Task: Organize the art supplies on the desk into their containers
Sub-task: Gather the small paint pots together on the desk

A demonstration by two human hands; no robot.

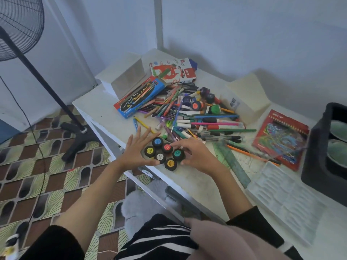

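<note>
Your left hand (136,150) is spread with straight fingers against one flank of a cluster of six black-lidded paint pots (160,156), pressing rather than gripping. Your right hand (197,156) curls fingers and thumb round the opposite flank, forefinger over the red-labelled pot and the teal one tucked in its crook. The pots stand upright on the worktop (105,107), touching one another, bracketed between your two hands. This reads as the gathering step: the pots are herded together but not yet in any container. The next move calls for a home for them. The white ribbed tray (281,188), well outside your right hand, looks a candidate, as does the cream box (247,96) beyond that hand, though which is meant cannot be told. Six round pots are unlikely to lift as one, so take them in twos or slide the group. Mind the worktop's edge, which runs just under your left wrist; a shove that way could send pots to the floor. Just past your fingertips lies the heap of pens and markers (197,119), and a green ruler (231,158) lies near the outside of your right hand, so your open room is the bare strip beneath your right forearm.
</note>
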